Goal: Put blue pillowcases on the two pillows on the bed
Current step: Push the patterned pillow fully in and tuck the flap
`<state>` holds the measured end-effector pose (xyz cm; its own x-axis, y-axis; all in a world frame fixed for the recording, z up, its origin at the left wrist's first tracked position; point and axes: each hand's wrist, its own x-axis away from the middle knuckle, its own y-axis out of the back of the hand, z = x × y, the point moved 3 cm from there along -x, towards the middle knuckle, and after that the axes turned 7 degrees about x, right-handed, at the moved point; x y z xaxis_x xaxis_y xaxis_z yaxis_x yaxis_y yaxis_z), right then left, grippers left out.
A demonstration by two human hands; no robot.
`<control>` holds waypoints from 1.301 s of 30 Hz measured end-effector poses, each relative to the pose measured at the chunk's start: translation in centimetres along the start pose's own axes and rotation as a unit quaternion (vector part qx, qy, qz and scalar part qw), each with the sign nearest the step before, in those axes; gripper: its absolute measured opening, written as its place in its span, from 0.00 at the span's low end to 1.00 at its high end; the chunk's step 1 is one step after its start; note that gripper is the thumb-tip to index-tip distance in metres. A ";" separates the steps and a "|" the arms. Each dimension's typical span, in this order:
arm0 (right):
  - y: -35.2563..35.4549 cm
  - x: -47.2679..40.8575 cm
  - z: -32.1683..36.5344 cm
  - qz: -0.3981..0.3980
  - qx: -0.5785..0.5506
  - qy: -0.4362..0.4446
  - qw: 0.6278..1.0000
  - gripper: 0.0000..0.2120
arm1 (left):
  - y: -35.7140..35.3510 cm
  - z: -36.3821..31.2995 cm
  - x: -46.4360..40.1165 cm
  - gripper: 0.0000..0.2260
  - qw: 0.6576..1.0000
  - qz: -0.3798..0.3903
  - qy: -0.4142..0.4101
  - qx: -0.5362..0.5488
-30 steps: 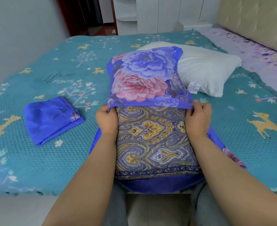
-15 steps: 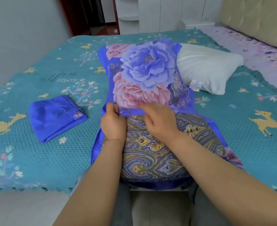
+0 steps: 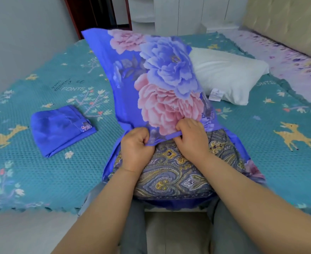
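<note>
A paisley-patterned pillow (image 3: 173, 173) lies at the bed's near edge, its far half inside a blue pillowcase (image 3: 162, 77) printed with pink and purple flowers. The cased end is tilted up off the bed. My left hand (image 3: 135, 150) and my right hand (image 3: 192, 138) both grip the open hem of the pillowcase, close together over the pillow's middle. A second blue pillowcase (image 3: 59, 129) lies folded on the bedspread to the left. A bare white pillow (image 3: 228, 76) lies behind on the right, partly hidden by the raised case.
The teal bedspread (image 3: 261, 143) with deer and tree prints covers the bed. A padded headboard (image 3: 286, 24) stands at the far right, a white cabinet (image 3: 169, 13) and a dark doorway (image 3: 96, 13) beyond the bed. My knees are below the bed's edge.
My hands have moved from the pillow's two sides to the middle of the hem. The cased end of the pillow has lifted higher off the bed.
</note>
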<state>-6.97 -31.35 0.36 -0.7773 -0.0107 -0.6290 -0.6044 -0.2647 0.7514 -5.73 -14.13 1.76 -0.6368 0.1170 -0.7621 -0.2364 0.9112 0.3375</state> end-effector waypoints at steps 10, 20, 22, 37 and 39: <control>2.1 -0.5 -9.5 0.016 -0.137 -0.399 0.906 0.07 | 1.1 0.9 0.6 0.23 0.994 0.009 0.032 -0.105; 3.4 2.6 -7.9 0.114 -0.008 -0.383 0.917 0.04 | 4.2 7.5 0.6 0.05 0.880 -0.123 0.459 0.006; 3.5 2.5 -7.7 0.080 0.021 -0.359 0.930 0.05 | 4.2 8.1 1.0 0.08 0.878 -0.052 0.475 -0.021; 1.6 1.9 9.3 0.368 0.110 0.165 0.909 0.44 | 8.3 6.8 3.7 0.46 0.768 0.281 0.570 0.078; 2.0 2.0 9.2 0.397 0.130 0.144 0.897 0.49 | 8.7 7.0 4.1 0.50 0.758 0.288 0.570 0.129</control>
<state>-11.30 -23.04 2.46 -0.9258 -0.3560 0.1271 0.0697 0.1695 0.9831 -5.22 -2.92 -2.30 -0.8352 0.2413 0.4942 0.3798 0.9030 0.2010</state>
